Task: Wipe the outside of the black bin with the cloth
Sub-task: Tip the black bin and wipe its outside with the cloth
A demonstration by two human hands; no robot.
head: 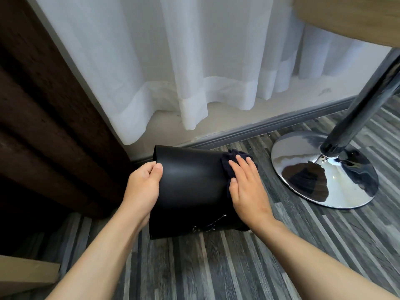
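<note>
The black bin is tipped on its side above the floor, its rim to the left and its base to the right. My left hand grips the rim edge, thumb on the outer wall. My right hand lies flat on a dark cloth, pressing it against the bin's right end near the base. The cloth is bunched under my fingers and mostly hidden by the hand. A few white specks show on the bin's lower side.
A chrome table base and its pole stand close on the right, under a wooden tabletop. White curtains hang behind, a dark curtain on the left. A cardboard piece sits at bottom left on striped grey flooring.
</note>
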